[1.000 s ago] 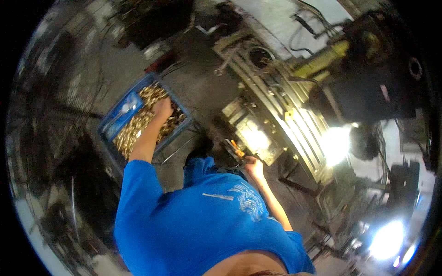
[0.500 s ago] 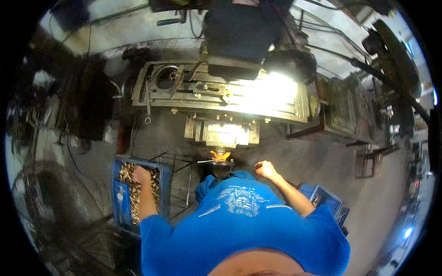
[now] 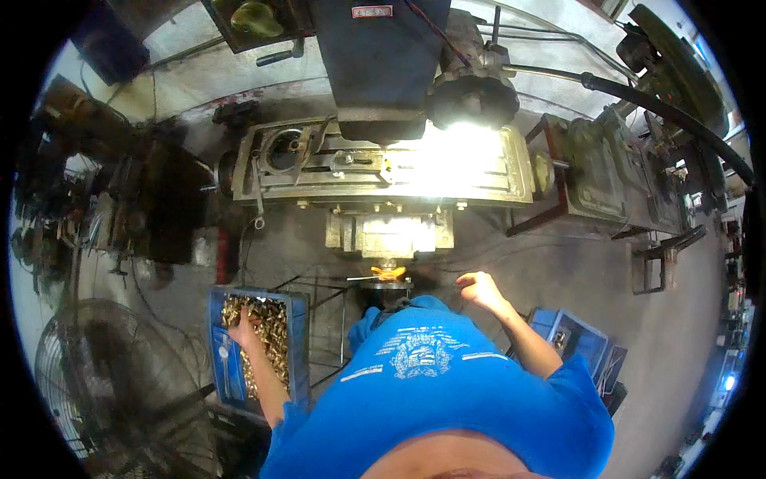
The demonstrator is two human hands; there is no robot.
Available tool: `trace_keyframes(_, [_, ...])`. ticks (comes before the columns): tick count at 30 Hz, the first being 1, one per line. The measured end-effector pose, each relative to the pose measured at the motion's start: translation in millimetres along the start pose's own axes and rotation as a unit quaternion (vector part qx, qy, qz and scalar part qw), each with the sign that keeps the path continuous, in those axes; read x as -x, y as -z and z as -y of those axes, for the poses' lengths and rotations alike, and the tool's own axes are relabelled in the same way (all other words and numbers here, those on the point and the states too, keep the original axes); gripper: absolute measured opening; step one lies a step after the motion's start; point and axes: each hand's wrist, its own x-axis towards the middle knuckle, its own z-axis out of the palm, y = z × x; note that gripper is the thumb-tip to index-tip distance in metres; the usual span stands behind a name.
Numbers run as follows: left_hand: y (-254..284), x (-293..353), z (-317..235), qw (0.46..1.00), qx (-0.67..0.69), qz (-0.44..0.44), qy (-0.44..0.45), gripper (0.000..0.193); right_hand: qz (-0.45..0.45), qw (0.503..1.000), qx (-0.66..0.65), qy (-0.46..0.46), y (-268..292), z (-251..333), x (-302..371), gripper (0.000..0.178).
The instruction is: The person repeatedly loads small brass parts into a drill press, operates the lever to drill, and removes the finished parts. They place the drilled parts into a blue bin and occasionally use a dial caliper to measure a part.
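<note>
At the left, my left hand (image 3: 242, 330) reaches into a blue plastic crate (image 3: 300, 343), down among many small brass-coloured metal parts (image 3: 270, 335). Its fingertips are lost among the parts, so I cannot tell whether they grip one. My right hand (image 3: 481, 289) hangs in the air at the right, in front of the machine, with its fingers curled together; whatever they hold, if anything, is too small to see. Between the hands, near my waist, an orange handle-like piece (image 3: 388, 274) sits at the front of the machine, with a thin light rod (image 3: 363, 278) beside it.
A machine with a long slotted metal table (image 3: 319, 185) stands ahead, brightly lit by a lamp. A wrench (image 3: 258, 191) hangs over its left end. Another blue crate (image 3: 586, 343) is at my right. A big fan (image 3: 104, 375) stands at the lower left, a metal stand (image 3: 594, 172) at the right.
The view has shifted, so the machine's upper part shows more. My left hand is still inside the crate, its fingers posed differently. My right hand stays raised and curled.
</note>
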Motion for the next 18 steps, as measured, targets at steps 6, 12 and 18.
trace_keyframes(6, [-107.4, 115.8, -64.9, 0.888, 0.290, 0.337, 0.117, 0.023, 0.161, 0.882, -0.396, 0.198, -35.2, 92.5, -20.6, 0.056])
trace_keyframes(12, [-201.8, 215.5, -104.7, 0.774, 0.336, 0.527, 0.103, 0.022, 0.201, 0.781, -0.527, 0.270, -53.1, 128.1, -40.5, 0.089])
trace_keyframes(18, [-216.4, 243.4, -110.7, 0.738, 0.311, 0.581, 0.144, 0.021, 0.142, 0.805, -0.509, 0.272, -41.1, 117.6, -34.6, 0.093])
